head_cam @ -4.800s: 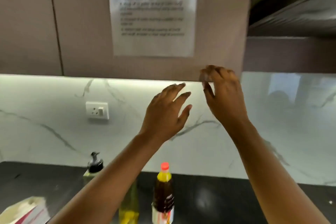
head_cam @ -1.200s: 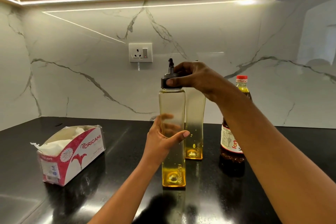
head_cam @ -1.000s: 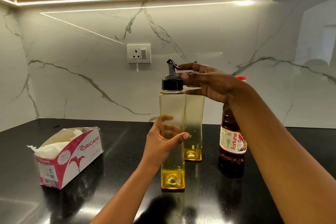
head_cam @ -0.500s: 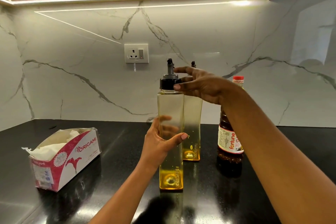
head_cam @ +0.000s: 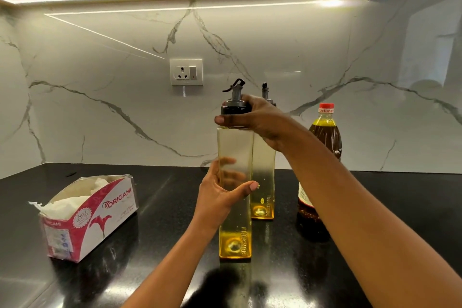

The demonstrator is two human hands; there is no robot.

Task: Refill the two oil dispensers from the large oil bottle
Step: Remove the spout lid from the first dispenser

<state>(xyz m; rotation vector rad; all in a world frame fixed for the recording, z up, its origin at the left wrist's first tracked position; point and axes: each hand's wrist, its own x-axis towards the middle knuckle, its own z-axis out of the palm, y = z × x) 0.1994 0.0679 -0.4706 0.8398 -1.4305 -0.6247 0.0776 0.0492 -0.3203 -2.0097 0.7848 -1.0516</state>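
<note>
Black cap (head_cam: 235, 109), spout (head_cam: 235, 87) now swung left, is clamped again by the right hand (head_cam: 262, 121) while the left hand (head_cam: 218, 197) grips the dispenser (head_cam: 235, 227): unscrewing looks underway, ahead of pouring

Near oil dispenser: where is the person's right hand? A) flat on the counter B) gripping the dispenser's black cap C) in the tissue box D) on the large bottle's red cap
B: the right hand curls round the black cap of the near dispenser, while the left hand holds its body.
</note>
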